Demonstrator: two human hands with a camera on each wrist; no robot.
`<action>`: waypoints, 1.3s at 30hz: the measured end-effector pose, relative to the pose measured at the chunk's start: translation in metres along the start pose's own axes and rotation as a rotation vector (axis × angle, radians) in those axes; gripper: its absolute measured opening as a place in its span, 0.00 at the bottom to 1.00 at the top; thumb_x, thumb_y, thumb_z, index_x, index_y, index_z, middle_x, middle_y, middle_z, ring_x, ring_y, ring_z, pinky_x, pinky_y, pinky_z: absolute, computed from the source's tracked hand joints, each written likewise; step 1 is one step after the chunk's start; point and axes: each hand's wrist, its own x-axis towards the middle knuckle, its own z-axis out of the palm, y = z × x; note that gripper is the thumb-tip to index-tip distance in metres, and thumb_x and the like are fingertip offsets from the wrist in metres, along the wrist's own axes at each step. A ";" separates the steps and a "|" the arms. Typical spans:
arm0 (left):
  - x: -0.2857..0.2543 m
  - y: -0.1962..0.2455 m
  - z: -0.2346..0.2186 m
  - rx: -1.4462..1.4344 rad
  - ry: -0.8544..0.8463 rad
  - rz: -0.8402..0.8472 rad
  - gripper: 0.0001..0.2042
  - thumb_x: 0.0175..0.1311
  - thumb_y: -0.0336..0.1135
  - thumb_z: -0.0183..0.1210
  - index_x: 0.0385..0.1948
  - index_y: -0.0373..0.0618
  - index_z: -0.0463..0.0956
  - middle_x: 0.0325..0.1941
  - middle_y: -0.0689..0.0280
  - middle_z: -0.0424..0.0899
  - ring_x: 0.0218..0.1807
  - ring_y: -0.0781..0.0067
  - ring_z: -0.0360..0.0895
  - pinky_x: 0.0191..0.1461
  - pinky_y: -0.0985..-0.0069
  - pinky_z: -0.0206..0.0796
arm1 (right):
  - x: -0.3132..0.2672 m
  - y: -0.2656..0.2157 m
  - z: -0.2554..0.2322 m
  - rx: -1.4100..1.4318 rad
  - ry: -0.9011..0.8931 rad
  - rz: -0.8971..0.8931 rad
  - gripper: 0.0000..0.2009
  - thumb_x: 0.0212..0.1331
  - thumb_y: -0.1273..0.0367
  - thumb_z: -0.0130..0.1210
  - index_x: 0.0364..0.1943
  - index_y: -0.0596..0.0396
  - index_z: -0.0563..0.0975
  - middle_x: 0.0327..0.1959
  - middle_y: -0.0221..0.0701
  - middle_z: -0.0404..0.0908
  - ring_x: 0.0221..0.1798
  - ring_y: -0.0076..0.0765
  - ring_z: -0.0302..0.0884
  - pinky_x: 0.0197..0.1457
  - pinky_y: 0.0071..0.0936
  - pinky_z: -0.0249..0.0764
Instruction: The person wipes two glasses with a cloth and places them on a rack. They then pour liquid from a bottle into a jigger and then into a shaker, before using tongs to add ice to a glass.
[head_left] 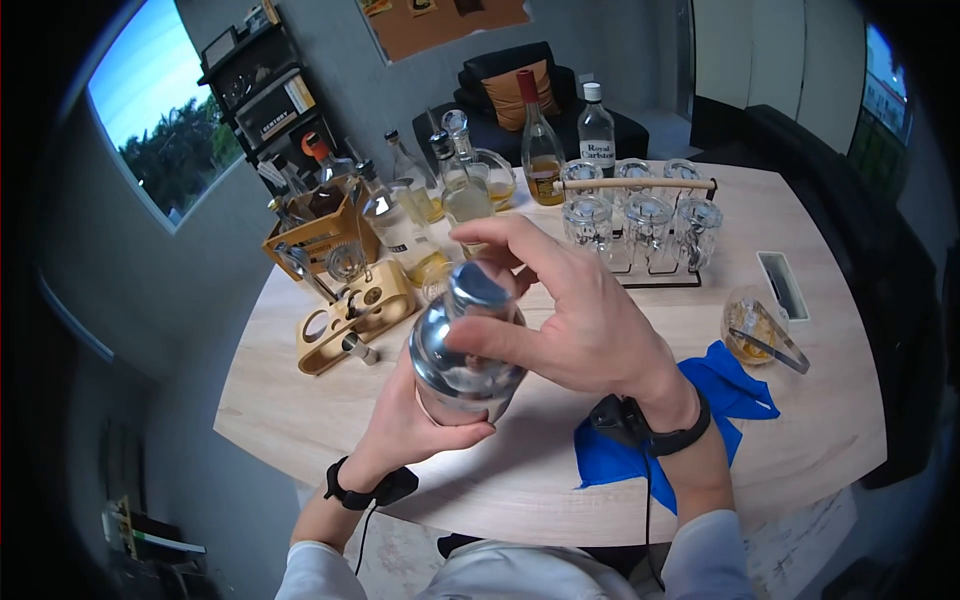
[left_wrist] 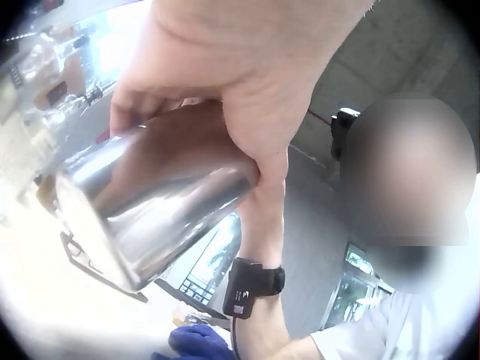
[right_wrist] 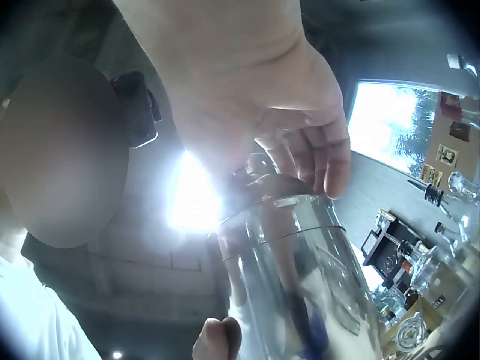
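Note:
A shiny metal cocktail shaker point(head_left: 435, 350) is held up above the near part of the table. My left hand point(head_left: 405, 405) grips it low on the body, thumb across the near side. Over its top reaches my right hand point(head_left: 590, 320), thumb on the domed shoulder and fingers bent behind the small cap point(head_left: 478, 285). The left wrist view shows the smooth body of the shaker point(left_wrist: 180, 217) tilted under the palm. In the right wrist view the fingers point(right_wrist: 336, 169) come down around the shaker's top, partly hiding it.
A blue cloth point(head_left: 620, 455) lies by the right forearm, with tongs point(head_left: 775, 350) on a glass beyond it. Upturned glasses hang on a rack point(head_left: 655, 284). Several bottles point(head_left: 540, 140) stand along the back. At left are a wooden bar-tool stand point(head_left: 390, 290) and a jigger point(head_left: 358, 348).

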 end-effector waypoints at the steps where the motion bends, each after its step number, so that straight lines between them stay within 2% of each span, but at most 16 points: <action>1: 0.001 0.004 0.001 0.046 0.012 0.031 0.51 0.41 0.44 0.78 0.67 0.37 0.55 0.61 0.56 0.71 0.62 0.63 0.71 0.66 0.67 0.63 | 0.000 -0.004 -0.003 -0.057 0.003 -0.006 0.33 0.48 0.50 0.70 0.53 0.58 0.74 0.38 0.32 0.76 0.39 0.31 0.75 0.40 0.28 0.74; 2: 0.002 0.006 0.001 0.049 0.009 0.032 0.51 0.41 0.44 0.78 0.67 0.37 0.55 0.61 0.56 0.71 0.62 0.63 0.71 0.66 0.67 0.63 | 0.001 -0.006 -0.006 -0.113 0.001 -0.013 0.29 0.49 0.52 0.70 0.48 0.59 0.77 0.33 0.30 0.76 0.35 0.28 0.73 0.36 0.26 0.73; 3: 0.002 0.007 0.000 0.071 0.011 0.046 0.50 0.41 0.44 0.77 0.67 0.37 0.55 0.61 0.56 0.72 0.62 0.63 0.72 0.65 0.67 0.63 | 0.001 -0.005 -0.005 -0.111 0.002 -0.014 0.29 0.49 0.52 0.70 0.48 0.59 0.77 0.33 0.30 0.76 0.35 0.28 0.73 0.36 0.26 0.73; 5: 0.000 0.010 0.001 0.096 0.015 0.055 0.50 0.41 0.43 0.77 0.66 0.36 0.55 0.60 0.55 0.72 0.62 0.62 0.72 0.65 0.67 0.64 | 0.000 -0.002 -0.004 -0.244 0.102 -0.106 0.23 0.51 0.54 0.69 0.40 0.59 0.79 0.28 0.28 0.73 0.30 0.26 0.71 0.30 0.25 0.70; 8: -0.002 0.015 0.002 0.070 0.036 0.012 0.49 0.41 0.44 0.77 0.66 0.36 0.56 0.59 0.55 0.73 0.61 0.62 0.73 0.64 0.67 0.64 | -0.001 -0.007 -0.006 -0.253 0.063 -0.070 0.23 0.51 0.54 0.69 0.39 0.59 0.78 0.29 0.29 0.73 0.30 0.28 0.71 0.31 0.26 0.70; 12: -0.003 0.015 0.003 0.101 0.039 0.045 0.49 0.41 0.44 0.77 0.66 0.36 0.57 0.57 0.55 0.75 0.59 0.62 0.75 0.62 0.67 0.66 | -0.001 -0.005 -0.004 -0.229 0.089 -0.110 0.23 0.52 0.51 0.68 0.36 0.58 0.78 0.25 0.29 0.72 0.27 0.28 0.71 0.29 0.25 0.68; 14: -0.004 0.013 0.002 0.117 0.045 0.047 0.49 0.40 0.44 0.77 0.65 0.35 0.58 0.56 0.54 0.75 0.58 0.62 0.75 0.62 0.68 0.66 | -0.001 -0.010 -0.007 -0.360 -0.005 -0.045 0.24 0.54 0.47 0.63 0.34 0.56 0.80 0.19 0.31 0.74 0.23 0.36 0.75 0.27 0.34 0.70; 16: -0.003 0.012 0.001 0.265 0.049 0.160 0.48 0.40 0.45 0.77 0.64 0.35 0.59 0.55 0.53 0.76 0.57 0.61 0.76 0.61 0.68 0.67 | -0.002 -0.008 -0.006 -0.357 -0.009 -0.036 0.23 0.54 0.47 0.63 0.33 0.55 0.80 0.18 0.30 0.74 0.22 0.36 0.75 0.27 0.33 0.69; 17: -0.005 0.009 -0.002 0.267 0.053 0.156 0.48 0.40 0.45 0.77 0.64 0.35 0.59 0.55 0.53 0.76 0.57 0.61 0.76 0.61 0.68 0.67 | -0.002 -0.007 -0.004 -0.356 -0.012 -0.026 0.23 0.54 0.47 0.63 0.32 0.55 0.80 0.16 0.29 0.74 0.20 0.35 0.74 0.26 0.33 0.69; 19: -0.005 0.004 -0.006 0.256 -0.030 0.115 0.48 0.39 0.46 0.77 0.63 0.35 0.61 0.54 0.53 0.76 0.57 0.60 0.76 0.60 0.68 0.67 | -0.001 -0.005 -0.001 -0.329 0.002 -0.033 0.22 0.54 0.47 0.63 0.31 0.55 0.80 0.16 0.29 0.74 0.20 0.36 0.75 0.26 0.33 0.69; 21: -0.006 0.004 -0.006 0.229 -0.015 0.105 0.48 0.39 0.46 0.77 0.63 0.35 0.61 0.54 0.53 0.76 0.57 0.61 0.76 0.61 0.68 0.67 | 0.000 -0.005 0.000 -0.304 0.014 -0.039 0.22 0.54 0.48 0.64 0.30 0.55 0.80 0.16 0.28 0.75 0.20 0.36 0.75 0.26 0.33 0.69; 26: -0.008 0.005 -0.006 0.237 0.019 0.090 0.48 0.39 0.46 0.77 0.64 0.35 0.60 0.55 0.54 0.76 0.57 0.61 0.75 0.62 0.68 0.66 | 0.002 -0.006 -0.001 -0.282 -0.101 0.020 0.25 0.51 0.46 0.65 0.35 0.55 0.79 0.21 0.29 0.74 0.26 0.34 0.78 0.30 0.32 0.70; 27: -0.008 0.004 -0.005 0.161 0.055 0.065 0.48 0.40 0.46 0.77 0.64 0.36 0.60 0.55 0.54 0.76 0.58 0.62 0.75 0.62 0.68 0.66 | 0.001 -0.002 0.003 -0.281 -0.102 0.021 0.25 0.51 0.46 0.65 0.35 0.55 0.79 0.21 0.29 0.74 0.26 0.34 0.78 0.30 0.32 0.70; 29: -0.009 0.000 -0.004 0.087 0.091 0.040 0.48 0.40 0.46 0.77 0.64 0.36 0.59 0.56 0.54 0.76 0.58 0.62 0.75 0.62 0.68 0.66 | 0.000 0.012 0.014 -0.155 0.011 -0.054 0.27 0.49 0.44 0.66 0.37 0.55 0.78 0.24 0.29 0.73 0.28 0.34 0.77 0.31 0.32 0.70; 33: -0.008 -0.004 -0.008 0.120 0.076 0.048 0.48 0.41 0.46 0.76 0.64 0.36 0.59 0.56 0.54 0.76 0.58 0.62 0.75 0.62 0.68 0.66 | 0.002 0.016 0.015 -0.133 -0.004 -0.021 0.28 0.49 0.43 0.66 0.37 0.55 0.78 0.25 0.30 0.73 0.29 0.34 0.77 0.31 0.32 0.70; 39: -0.006 -0.003 -0.005 0.212 0.065 0.109 0.46 0.41 0.46 0.76 0.63 0.36 0.61 0.55 0.54 0.77 0.56 0.62 0.76 0.61 0.68 0.66 | 0.003 0.005 0.008 -0.401 -0.038 0.027 0.26 0.53 0.43 0.62 0.30 0.53 0.78 0.18 0.28 0.71 0.23 0.32 0.75 0.26 0.31 0.67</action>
